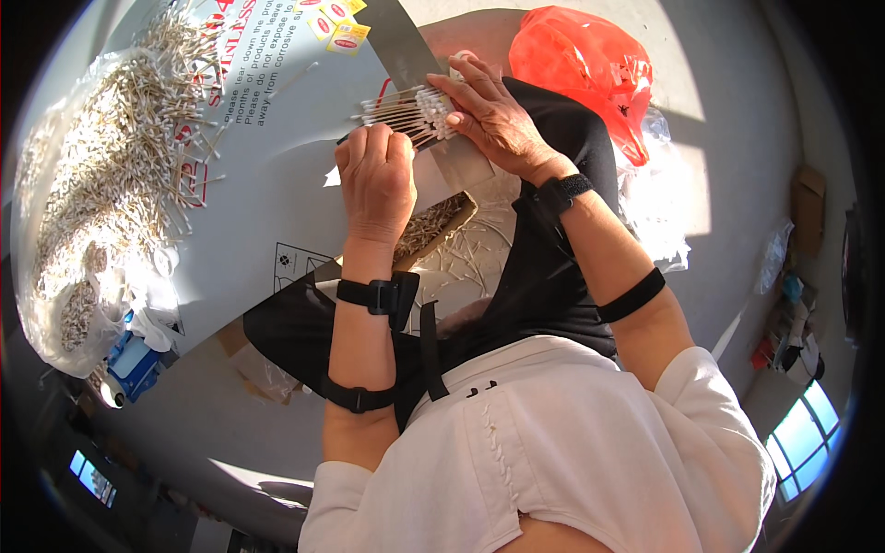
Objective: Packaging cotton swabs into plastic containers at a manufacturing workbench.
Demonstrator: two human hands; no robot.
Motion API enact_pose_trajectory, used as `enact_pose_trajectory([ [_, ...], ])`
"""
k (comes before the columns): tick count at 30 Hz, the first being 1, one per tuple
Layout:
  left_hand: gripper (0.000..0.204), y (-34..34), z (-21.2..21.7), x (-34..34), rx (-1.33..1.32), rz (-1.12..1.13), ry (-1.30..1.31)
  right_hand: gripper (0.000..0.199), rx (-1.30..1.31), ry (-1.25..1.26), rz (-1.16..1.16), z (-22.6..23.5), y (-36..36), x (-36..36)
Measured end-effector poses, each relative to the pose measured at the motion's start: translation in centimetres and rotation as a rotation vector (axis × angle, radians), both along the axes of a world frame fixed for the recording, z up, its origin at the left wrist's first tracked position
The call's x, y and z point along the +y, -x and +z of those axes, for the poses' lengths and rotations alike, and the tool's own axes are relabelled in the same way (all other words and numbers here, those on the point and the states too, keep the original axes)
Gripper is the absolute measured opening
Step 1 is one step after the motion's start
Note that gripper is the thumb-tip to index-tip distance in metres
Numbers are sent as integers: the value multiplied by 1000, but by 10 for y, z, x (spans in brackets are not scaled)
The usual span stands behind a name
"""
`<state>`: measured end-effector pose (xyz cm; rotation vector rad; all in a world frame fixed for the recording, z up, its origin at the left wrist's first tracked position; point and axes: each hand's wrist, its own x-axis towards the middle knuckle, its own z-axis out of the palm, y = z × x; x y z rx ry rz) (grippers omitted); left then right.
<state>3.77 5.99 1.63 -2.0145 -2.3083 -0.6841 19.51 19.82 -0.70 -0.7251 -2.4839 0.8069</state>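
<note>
A row of cotton swabs (410, 112) with pale wooden sticks and white tips lies side by side at the table's right edge. My right hand (498, 118) holds this row at its right end, with the thumb on the white tips and the fingers bent over the far side. My left hand (378, 180) is closed in a fist at the near left corner of the row. Its fingertips are turned away, so whatever they pinch is hidden. A large heap of loose cotton swabs (111, 157) spreads over the left of the table, partly in a clear plastic bag (41, 304).
The grey table sheet (277, 198) bears printing and a few stray swabs. Small yellow-and-red labels (348, 37) lie at its far edge. Below my hands stands an open cardboard box (452, 221) with swabs. A red plastic bag (581, 64) sits at right, and a blue pack (135, 364) at lower left.
</note>
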Motion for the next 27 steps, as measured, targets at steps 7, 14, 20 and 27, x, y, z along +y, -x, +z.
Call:
enact_pose_trajectory([
  [7,71,9,7,16,-17,22,-40,49,-59,36,22,1,-2,1],
  [14,74,12,0,8,12,1,53,49,-69,41,18,2,-2,1],
  [20,73,5,0,2,-23,6,42,50,-73,26,20,0,-3,2],
  [27,53,4,-11,12,-591,156,-237,50,-82,40,13,0,-1,0],
])
